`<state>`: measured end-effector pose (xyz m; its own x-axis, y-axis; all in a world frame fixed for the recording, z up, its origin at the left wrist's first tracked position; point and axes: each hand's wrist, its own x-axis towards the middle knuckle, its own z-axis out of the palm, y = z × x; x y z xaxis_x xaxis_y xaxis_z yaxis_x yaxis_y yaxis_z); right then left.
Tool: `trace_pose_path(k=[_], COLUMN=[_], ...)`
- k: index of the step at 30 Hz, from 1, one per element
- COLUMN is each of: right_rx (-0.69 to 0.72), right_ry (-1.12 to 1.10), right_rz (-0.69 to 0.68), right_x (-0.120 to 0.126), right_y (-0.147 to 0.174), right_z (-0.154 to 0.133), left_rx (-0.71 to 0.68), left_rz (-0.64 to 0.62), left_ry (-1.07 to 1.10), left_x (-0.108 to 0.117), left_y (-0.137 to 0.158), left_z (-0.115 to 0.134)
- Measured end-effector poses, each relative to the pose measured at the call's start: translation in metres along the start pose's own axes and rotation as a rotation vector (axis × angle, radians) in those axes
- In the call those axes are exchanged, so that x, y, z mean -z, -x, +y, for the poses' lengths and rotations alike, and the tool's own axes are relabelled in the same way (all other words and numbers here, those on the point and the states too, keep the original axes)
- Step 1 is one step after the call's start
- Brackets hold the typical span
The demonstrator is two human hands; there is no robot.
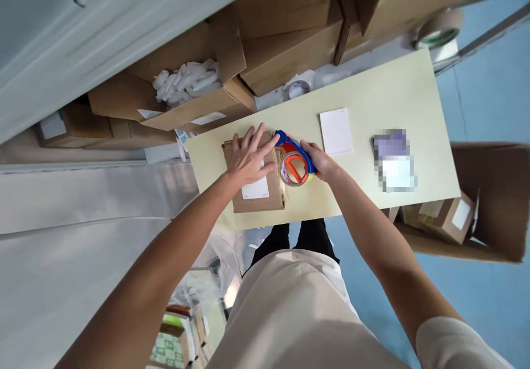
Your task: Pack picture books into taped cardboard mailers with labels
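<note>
Small carton: it lay on the bench [381, 93] near its left end, in front of you, its top flaps apparently closed [275, 190].
White label: it was already on the carton's top, partly under your hand [254, 191].
Left hand: you had its fingers spread wide and flat across the carton top, pressing rather than gripping [250, 158].
Right hand: you had its fingers curled closed around the tape dispenser's blue body [318, 159].
Tape dispenser: its blue tip stood at the carton's far right corner, close to your left forefinger; touching or just apart, you could not tell [301, 149].
Done: closing and labelling looked finished, as far as the top showed.
Left: taping seemed in hand at the right side; how much tape was down, or still missing, you could not tell.
White paper: it lay flat beyond your right hand, apart from the carton [336, 132].
</note>
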<state>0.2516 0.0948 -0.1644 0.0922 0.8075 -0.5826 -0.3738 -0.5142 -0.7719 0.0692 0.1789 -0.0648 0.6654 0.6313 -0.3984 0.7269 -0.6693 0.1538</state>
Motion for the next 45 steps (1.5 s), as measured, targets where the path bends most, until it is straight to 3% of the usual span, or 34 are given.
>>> trace_pose_path(k=[3,8,13,17,21,24,27,30,32,35,38,40,42,45], right_rx=[0.03,0.008,0.026,0.034,0.001,-0.066,-0.074,-0.054,-0.032,0.0,0.012,-0.034,-0.103,-0.087], right_ry=[0.044,0.106,0.144,0.163,0.18,0.163,0.125,0.086,0.044,0.049,0.152,0.243,0.343,0.46], right_rz=[0.024,-0.212,-0.194,-0.174,-0.153,-0.173,-0.156,-0.107,-0.061,-0.03,-0.07,-0.142,-0.209,-0.274], right_x=[-0.001,0.002,0.007,0.019,0.028,0.013,-0.021,-0.049,-0.051,-0.033,-0.009,0.001,0.003,0.0], right_y=[0.013,0.033,0.048,0.087,0.157,0.202,0.217,0.2,0.176,0.125,0.066,0.033,0.01,0.0], right_z=[-0.002,-0.008,0.001,0.03,0.076,0.112,0.133,0.131,0.116,0.072,0.014,-0.021,-0.043,-0.049], left_rx=[0.015,0.042,0.06,0.06,0.06,0.064,0.064,0.167,0.319,0.51,0.585,0.533,0.381,0.212], left_rz=[0.023,0.063,0.074,0.096,0.123,0.122,0.116,0.135,0.182,0.233,0.217,0.188,0.145,0.095], left_ry=[0.041,0.082,0.064,0.017,-0.003,0.003,0.031,0.047,0.061,0.106,0.114,0.084,0.056,0.06], left_x=[-0.007,-0.009,-0.014,-0.02,-0.026,-0.027,-0.026,-0.026,-0.029,-0.034,-0.035,-0.031,-0.025,-0.02], left_y=[0.002,0.0,-0.001,0.0,0.003,0.006,0.006,0.006,0.009,0.023,0.044,0.053,0.051,0.036], left_z=[0.008,0.003,0.003,0.004,0.0,-0.001,0.0,-0.006,-0.019,-0.042,-0.052,-0.047,-0.039,-0.03])
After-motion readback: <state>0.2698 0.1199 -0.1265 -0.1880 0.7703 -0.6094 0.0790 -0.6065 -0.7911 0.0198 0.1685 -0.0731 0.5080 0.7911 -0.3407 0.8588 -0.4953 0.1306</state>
